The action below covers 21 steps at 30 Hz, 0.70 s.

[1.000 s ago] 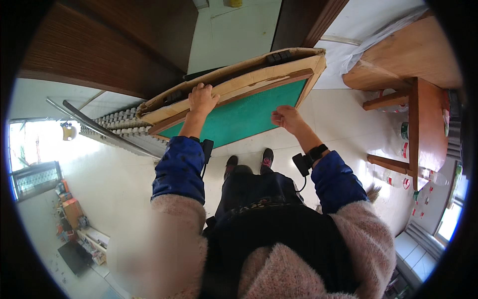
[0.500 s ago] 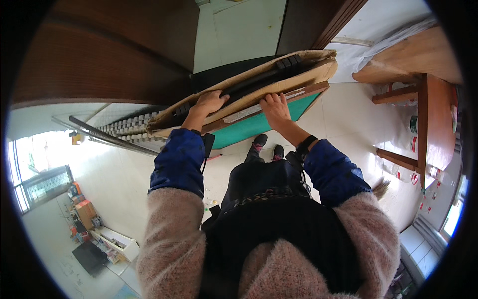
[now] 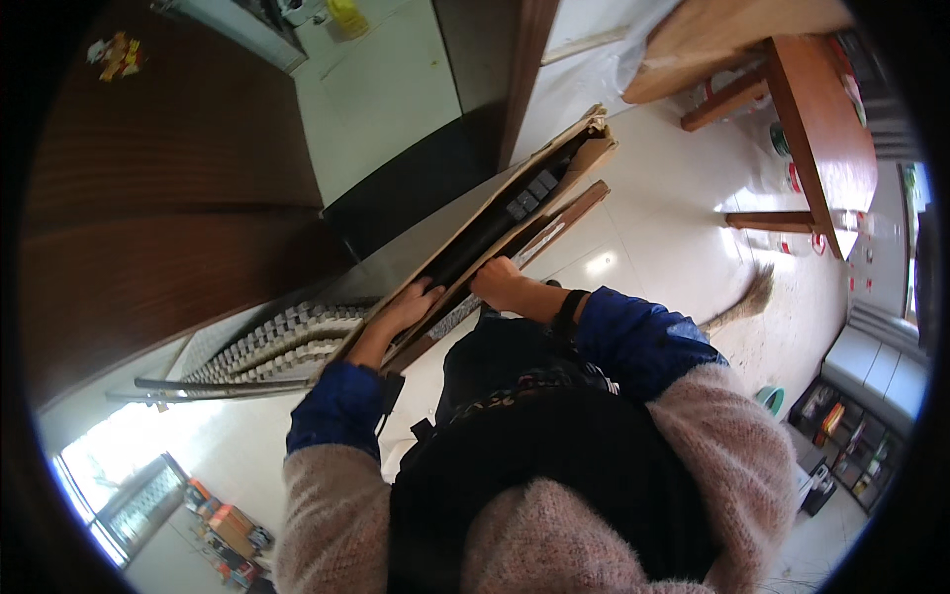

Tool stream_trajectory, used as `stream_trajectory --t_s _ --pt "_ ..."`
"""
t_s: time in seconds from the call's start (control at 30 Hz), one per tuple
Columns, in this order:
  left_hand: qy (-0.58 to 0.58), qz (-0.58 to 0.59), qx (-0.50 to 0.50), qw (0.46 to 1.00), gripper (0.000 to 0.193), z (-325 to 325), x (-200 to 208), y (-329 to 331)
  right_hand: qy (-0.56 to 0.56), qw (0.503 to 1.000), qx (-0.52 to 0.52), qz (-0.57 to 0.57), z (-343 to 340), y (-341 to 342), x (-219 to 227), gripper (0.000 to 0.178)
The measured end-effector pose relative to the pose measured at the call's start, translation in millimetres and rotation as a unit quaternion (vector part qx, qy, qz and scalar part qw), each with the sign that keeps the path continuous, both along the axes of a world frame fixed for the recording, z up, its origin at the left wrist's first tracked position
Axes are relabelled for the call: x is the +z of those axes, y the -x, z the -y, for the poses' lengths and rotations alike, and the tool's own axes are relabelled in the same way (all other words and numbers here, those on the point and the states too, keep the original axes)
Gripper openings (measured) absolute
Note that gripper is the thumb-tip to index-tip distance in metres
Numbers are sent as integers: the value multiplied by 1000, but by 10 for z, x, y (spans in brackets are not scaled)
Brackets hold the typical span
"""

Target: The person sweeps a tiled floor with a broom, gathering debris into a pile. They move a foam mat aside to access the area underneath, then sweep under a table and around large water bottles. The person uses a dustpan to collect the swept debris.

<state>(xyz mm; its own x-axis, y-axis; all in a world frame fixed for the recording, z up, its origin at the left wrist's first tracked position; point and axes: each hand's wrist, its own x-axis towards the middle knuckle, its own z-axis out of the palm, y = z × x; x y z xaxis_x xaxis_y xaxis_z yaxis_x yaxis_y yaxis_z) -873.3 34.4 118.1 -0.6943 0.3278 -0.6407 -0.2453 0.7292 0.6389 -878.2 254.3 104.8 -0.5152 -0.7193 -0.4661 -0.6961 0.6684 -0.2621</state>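
Observation:
A long, flat cardboard box [image 3: 592, 153] stands on edge across my front, slanting up to the right, with its top open. Inside it lies a long black bar-shaped object [image 3: 480, 238] with dark ribbed blocks [image 3: 531, 196] near its right end. My left hand [image 3: 404, 309] is closed over the box's near edge toward its left end. Farther right, my right hand [image 3: 498, 282] is closed on the same near side, its fingertips out of sight. A brown-framed board [image 3: 579, 210] leans along the box's near face, beside my right hand.
A dark brown door [image 3: 168, 218] stands at left, next to a doorway with a black threshold [image 3: 406, 188]. Grey honeycomb-edged material [image 3: 277, 342] leans near the box's left end. At right are a wooden table [image 3: 816, 129], a broom [image 3: 747, 297] and a shelf rack [image 3: 846, 436].
The box and board have tilted more steeply, right end up, and sit closer to my body. The board's green face has gone from sight. The view has turned, and both hands keep their hold.

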Motion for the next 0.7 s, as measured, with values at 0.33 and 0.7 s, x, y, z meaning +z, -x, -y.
stream_trajectory --t_s 0.33,0.7 --pt "143 -80 -155 974 63 -202 162 -485 100 993 56 -13 -162 -341 -211 15" --pt "109 -91 -197 970 23 -545 384 -489 163 980 117 -11 -271 -651 -444 12"
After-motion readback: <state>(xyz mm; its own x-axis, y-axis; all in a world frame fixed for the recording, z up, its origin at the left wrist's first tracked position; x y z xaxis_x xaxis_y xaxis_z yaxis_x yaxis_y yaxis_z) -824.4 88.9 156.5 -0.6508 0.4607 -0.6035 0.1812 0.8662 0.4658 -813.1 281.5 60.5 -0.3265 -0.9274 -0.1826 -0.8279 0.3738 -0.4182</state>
